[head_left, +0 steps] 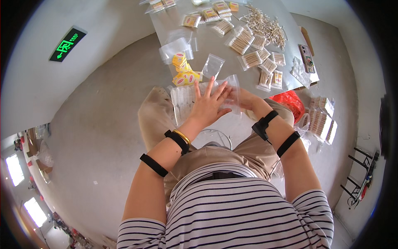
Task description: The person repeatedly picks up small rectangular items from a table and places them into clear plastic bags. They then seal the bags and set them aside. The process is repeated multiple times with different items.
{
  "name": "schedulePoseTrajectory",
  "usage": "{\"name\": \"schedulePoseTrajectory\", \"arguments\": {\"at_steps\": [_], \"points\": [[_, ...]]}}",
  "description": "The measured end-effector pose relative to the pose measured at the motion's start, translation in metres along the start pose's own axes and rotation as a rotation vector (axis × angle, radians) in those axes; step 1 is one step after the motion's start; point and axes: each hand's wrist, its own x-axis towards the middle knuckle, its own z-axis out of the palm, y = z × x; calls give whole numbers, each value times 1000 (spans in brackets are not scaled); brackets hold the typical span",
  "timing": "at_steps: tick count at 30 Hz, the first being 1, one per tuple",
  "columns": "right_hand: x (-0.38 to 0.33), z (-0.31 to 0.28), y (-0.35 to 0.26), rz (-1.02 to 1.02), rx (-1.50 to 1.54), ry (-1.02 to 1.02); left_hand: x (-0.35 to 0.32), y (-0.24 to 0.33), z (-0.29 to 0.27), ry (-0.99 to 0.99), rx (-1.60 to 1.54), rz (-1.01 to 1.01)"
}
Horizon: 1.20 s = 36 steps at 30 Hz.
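Note:
My left hand lies flat with its fingers spread, pressing on a clear plastic bag and a pale printed sheet at the table's near edge. From the right, my right hand reaches in at the clear plastic bag; its fingers are mostly hidden behind the plastic and my left hand. Just beyond my left fingertips are yellow-and-white printed cards, some stacked and fanned. A small clear zip bag lies beside them.
Bundled cotton swabs and a loose swab heap cover the table's far right. Flat clear bags lie left. A phone rests at the right edge. Below are a red bag and stacked swab packs.

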Motion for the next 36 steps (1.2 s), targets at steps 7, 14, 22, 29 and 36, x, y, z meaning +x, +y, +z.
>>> {"name": "schedulePoseTrajectory", "arguments": {"at_steps": [7,14,22,29,36], "points": [[3,-16,18,-250,-628,395,-4,-5,3,-3,-4,-18],[0,-17,27,-110,-847,842,-1,-4,4,29,19,9],[4,12,14,-232,-907,893,0,-3,2,-20,23,-39],[-12,13,6,-248,-1000,938,1,0,4,-37,24,-51],[2,-19,17,-150,-211,256,6,5,8,13,22,-2]]}}
